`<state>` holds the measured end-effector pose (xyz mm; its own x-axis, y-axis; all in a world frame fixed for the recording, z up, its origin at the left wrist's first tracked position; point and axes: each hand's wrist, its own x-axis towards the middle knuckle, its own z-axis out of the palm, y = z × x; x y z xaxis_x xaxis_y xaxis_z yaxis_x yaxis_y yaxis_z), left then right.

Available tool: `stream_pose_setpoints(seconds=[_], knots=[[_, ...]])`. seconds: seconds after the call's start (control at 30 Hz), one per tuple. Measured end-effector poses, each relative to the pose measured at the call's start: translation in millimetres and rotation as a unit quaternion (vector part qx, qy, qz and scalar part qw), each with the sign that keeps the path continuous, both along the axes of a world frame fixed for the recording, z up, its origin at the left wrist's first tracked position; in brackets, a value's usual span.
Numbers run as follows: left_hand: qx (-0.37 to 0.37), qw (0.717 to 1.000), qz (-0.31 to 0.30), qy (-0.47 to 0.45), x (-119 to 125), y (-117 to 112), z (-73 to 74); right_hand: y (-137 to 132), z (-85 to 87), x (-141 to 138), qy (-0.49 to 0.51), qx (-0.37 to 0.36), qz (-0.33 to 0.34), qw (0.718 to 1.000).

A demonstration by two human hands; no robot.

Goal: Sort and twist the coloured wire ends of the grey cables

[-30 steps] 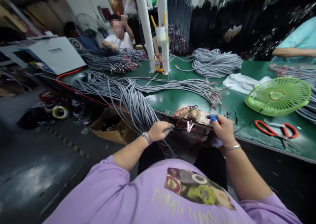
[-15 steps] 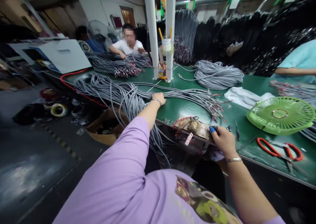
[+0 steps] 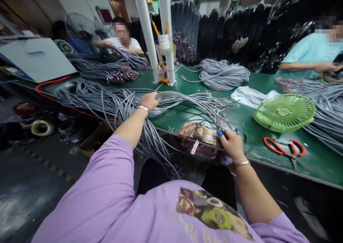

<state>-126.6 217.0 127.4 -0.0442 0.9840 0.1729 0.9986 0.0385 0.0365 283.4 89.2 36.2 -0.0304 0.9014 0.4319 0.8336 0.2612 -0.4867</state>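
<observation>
Grey cables, position: your bundle of grey cables (image 3: 125,105) lies along the green bench (image 3: 302,164), part of it hanging over the near edge; wire ends fan out to the right, near the taped block (image 3: 205,135).
Left hand: your left hand (image 3: 150,101) is closed, fingers curled around a few cables that arc off to the right; blur hides the exact count.
Right hand: your right hand (image 3: 232,143) sits at the taped block's right end, blue-wrapped thumb on top; its fingers are hidden, so grip and spread cannot be told.
Cable weight: judged light singly, heavy and dragging as a bundle.
Cable stiffness: judged springy, bending in wide curves, prone to tangle.
Cable surface: looks smooth; strands could slide on one another.
Weak point: the thin stripped ends, judged easily bent.
Where to hold: on the jacketed length, back from the ends.
Post packet: the yellow-and-blue packet (image 3: 162,73) carries lettering you cannot read from here.
Fan badge: the green fan (image 3: 284,111) has a hub mark, illegible.
Shirt print: pale lettering, blurred, unreadable.
</observation>
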Motion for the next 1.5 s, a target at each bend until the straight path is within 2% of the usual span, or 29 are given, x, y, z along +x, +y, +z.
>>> stream_pose_setpoints(seconds=[0.07,0.1,0.23,0.3,0.4,0.5,0.57,0.63,0.73,0.83,0.93,1.1,1.17,1.23,1.27,1.33,1.4,1.43,1.5], knots=[[0.049,0.998,0.037,-0.009,3,1,9.0,1,-0.5,0,0.005,0.001,0.001,1.0],[0.053,0.998,0.032,-0.003,7,2,12.6,2,-0.7,0,0.007,0.002,0.002,1.0],[-0.028,0.996,-0.071,0.04,34,2,17.2,1,-0.5,0,0.009,0.002,0.001,1.0],[-0.035,0.993,-0.089,0.068,50,-3,14.7,0,0.6,-1,0.012,0.001,0.001,1.0],[0.046,0.991,-0.099,0.073,73,-13,8.6,-1,2.0,-2,0.014,0.001,0.0,1.0],[0.117,0.972,-0.193,0.068,99,-15,0.0,-1,2.2,-2,0.019,0.003,-0.001,1.0],[0.093,0.955,-0.275,0.069,118,-10,-8.3,-1,1.8,-2,0.02,0.006,-0.001,1.0],[0.034,0.945,-0.318,0.07,138,-2,-18.3,-1,1.6,-2,0.02,0.01,0.0,1.0],[-0.01,0.941,-0.335,0.046,165,11,-32.6,-1,1.8,-2,0.024,0.009,0.0,1.0],[-0.048,0.934,-0.353,0.024,185,20,-40.3,0,1.9,-2,0.029,0.003,0.002,1.0],[-0.083,0.932,-0.35,0.05,200,23,-41.7,1,1.5,-2,0.027,0.001,0.004,1.0],[-0.09,0.921,-0.37,0.078,219,18,-37.0,2,0.0,-1,0.022,0.001,0.011,1.0],[-0.058,0.921,-0.383,0.045,222,10,-30.4,2,-0.7,0,0.016,0.003,0.019,1.0],[0.01,0.923,-0.382,-0.047,220,-4,-18.9,2,-1.4,0,0.006,0.003,0.017,1.0],[0.045,0.917,-0.379,-0.113,217,-14,-11.3,2,-1.7,0,0.001,0.003,0.014,1.0],[0.09,0.883,-0.387,-0.252,207,-43,6.6,3,-2.1,0,-0.003,0.003,0.01,1.0],[0.071,0.836,-0.423,-0.342,195,-81,25.7,3,-2.4,0,-0.004,0.006,0.008,1.0],[0.043,0.821,-0.445,-0.355,189,-103,34.5,3,-2.5,0,-0.004,0.007,0.006,1.0],[-0.018,0.809,-0.469,-0.354,179,-146,48.1,4,-2.5,0,-0.005,0.007,0.003,1.0]])
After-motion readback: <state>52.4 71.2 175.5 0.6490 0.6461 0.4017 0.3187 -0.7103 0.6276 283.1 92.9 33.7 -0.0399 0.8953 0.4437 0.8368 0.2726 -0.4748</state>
